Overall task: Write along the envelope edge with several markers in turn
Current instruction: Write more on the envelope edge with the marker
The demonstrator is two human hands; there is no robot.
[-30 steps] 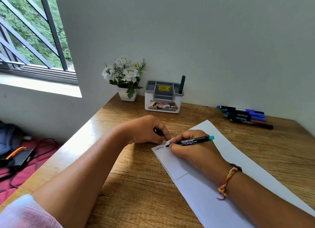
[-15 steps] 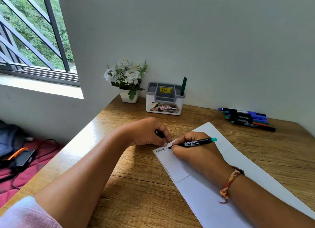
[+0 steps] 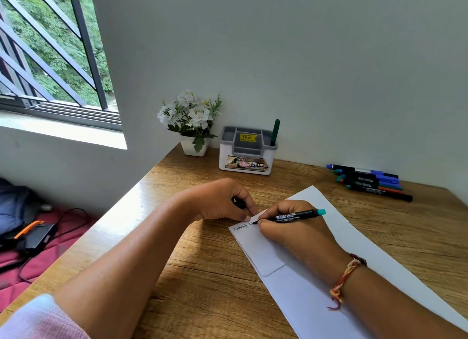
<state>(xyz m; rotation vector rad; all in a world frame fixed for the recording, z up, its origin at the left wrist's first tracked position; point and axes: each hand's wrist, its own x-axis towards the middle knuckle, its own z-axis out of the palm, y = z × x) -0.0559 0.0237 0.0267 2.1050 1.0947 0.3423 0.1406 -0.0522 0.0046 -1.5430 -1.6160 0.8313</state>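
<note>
I saw bare desk (image 3: pixel 405 237) open to the right, between the envelope (image 3: pixel 291 288) and the spare markers (image 3: pixel 369 182). At the back, the flower pot (image 3: pixel 194 146) and organizer (image 3: pixel 247 156) stood close against the wall (image 3: pixel 304 72), barring reach there.

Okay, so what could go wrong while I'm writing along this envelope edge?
The marker tip runs right by the top edge of the envelope, so it could slip off onto the wooden desk. Your left hand, also curled round a dark cap, pins just one corner beside the fresh writing; its fingers might smear the ink, or the envelope may pivot.
</note>
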